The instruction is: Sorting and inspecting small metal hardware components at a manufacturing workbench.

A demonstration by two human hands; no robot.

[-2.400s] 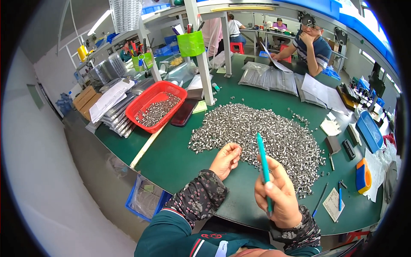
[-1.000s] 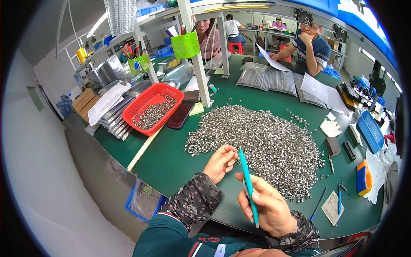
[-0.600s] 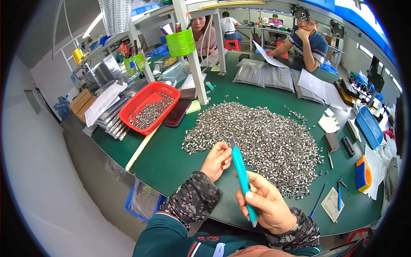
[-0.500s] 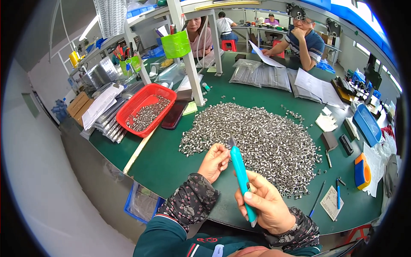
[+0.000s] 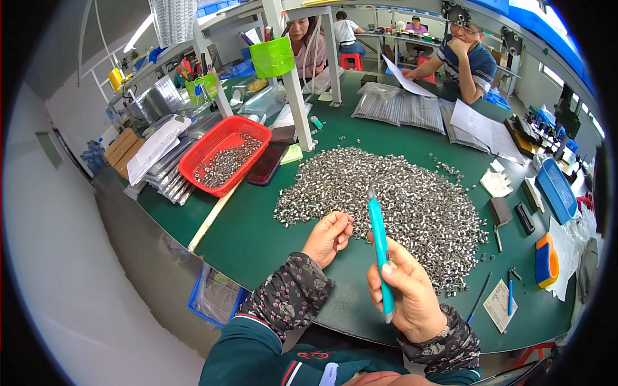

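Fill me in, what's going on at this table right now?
A person's right hand holds a teal cutter with its tip pointing away from the body. The left hand is beside it, fingertips pinched; any part between them is too small to confirm. A big pile of small metal parts lies just beyond on the green table, and a red basket to the left holds more.

The cutter point(image 5: 380, 239) is bright teal with a dark grey blade tip, the heaped metal rings point(image 5: 386, 199) are silvery, and the tabletop point(image 5: 244, 237) is deep green. Both sleeve covers point(image 5: 291, 289) are black, with small pink and pale grey flowers — the shirt point(image 5: 244, 350) is dark blue-green, its cuff striped red and white. The basket point(image 5: 212, 143) is vivid red, the pen holder point(image 5: 272, 59) lime green, the slatted tray point(image 5: 557, 188) light blue, the cardboard box point(image 5: 124, 151) plain brown.
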